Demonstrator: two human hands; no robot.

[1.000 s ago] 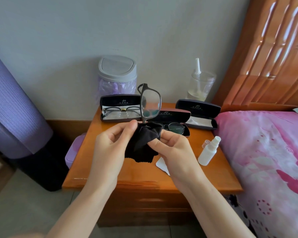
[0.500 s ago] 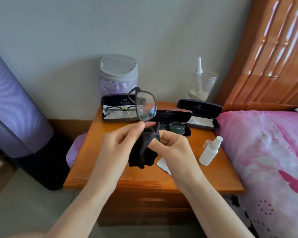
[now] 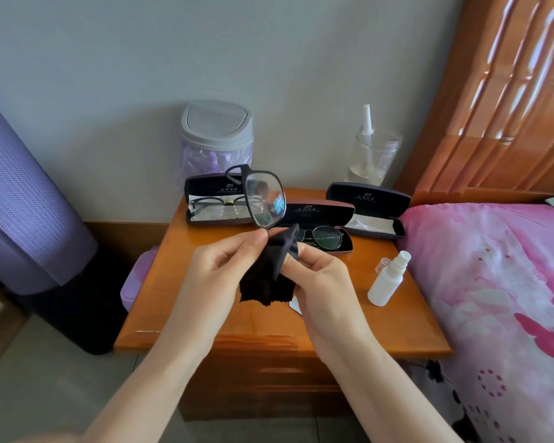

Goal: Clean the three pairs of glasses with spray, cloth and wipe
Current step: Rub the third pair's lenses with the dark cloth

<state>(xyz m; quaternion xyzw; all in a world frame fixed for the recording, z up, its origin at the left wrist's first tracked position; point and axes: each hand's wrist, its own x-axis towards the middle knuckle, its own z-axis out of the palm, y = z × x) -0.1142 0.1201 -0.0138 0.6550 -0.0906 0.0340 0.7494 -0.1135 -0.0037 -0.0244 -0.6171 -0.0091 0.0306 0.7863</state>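
Note:
Dark-framed glasses [image 3: 264, 199] stand upright above the nightstand, one lens showing above my fingers. My left hand [image 3: 221, 266] pinches the frame's lower part. My right hand [image 3: 320, 279] holds a black cloth [image 3: 269, 273] wrapped over the lower part of the glasses. A thin-framed pair [image 3: 218, 204] lies in the open left case [image 3: 205, 187]. A round-lens pair [image 3: 325, 236] lies in the open middle case [image 3: 320, 212]. The right case [image 3: 368, 209] is open with only a white cloth inside. A white spray bottle [image 3: 387, 279] stands uncapped at the right. A white wipe [image 3: 296, 306] peeks out under my right hand.
The wooden nightstand [image 3: 269, 327] carries a grey-lidded bin [image 3: 216, 139] and a clear jar [image 3: 373, 158] at the back. A pink bed [image 3: 499, 282] borders the right side. A purple rolled mat [image 3: 23, 203] stands left. The spray cap [image 3: 383, 264] lies beside the bottle.
The glasses have tilted and shifted left, the lens turning more toward me. The cloth has bunched lower between my hands.

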